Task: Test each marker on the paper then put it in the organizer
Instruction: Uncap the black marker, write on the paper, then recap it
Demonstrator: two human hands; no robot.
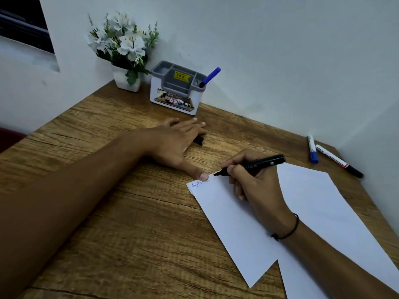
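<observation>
My right hand (254, 180) grips an uncapped black marker (257, 164), its tip touching the top edge of the white paper (313, 203). A small blue scribble (197, 184) marks the paper's near-left corner. My left hand (172, 141) lies flat on the table, thumb pressing that paper corner. A black cap (199, 140) peeks out from under its fingers. The grey-and-white organizer (174, 87) stands at the back with a blue marker (209, 77) upright in its right slot. A blue-capped marker (312, 149) and a black-capped marker (339, 160) lie at the right.
A white pot of artificial white flowers (124, 50) stands left of the organizer in the corner. Walls close the wooden table (129, 212) at the back and right. A dark red seat edge (8, 137) shows at far left.
</observation>
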